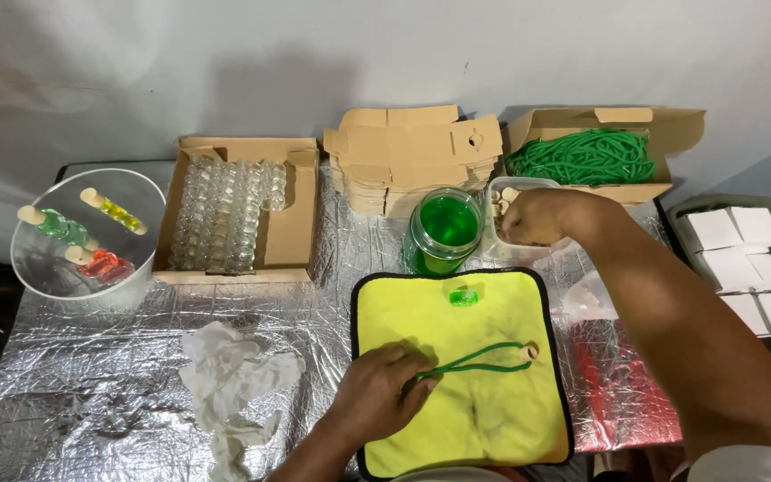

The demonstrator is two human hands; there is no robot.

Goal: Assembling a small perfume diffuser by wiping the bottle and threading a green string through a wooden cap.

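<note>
Cloth (493, 419) lying on table (91, 375), near front edge. Cord (475, 361) lying on cloth, left hand (377, 393) pressing its left end. Small bottle (463, 297) sitting on cloth, behind cord. Jar (443, 234) standing just behind cloth. Right hand (533, 217) reaching into tub (515, 187), right of jar. Tissue (234, 379) lying left of cloth. Bowl (82, 268) sitting far left.
</note>
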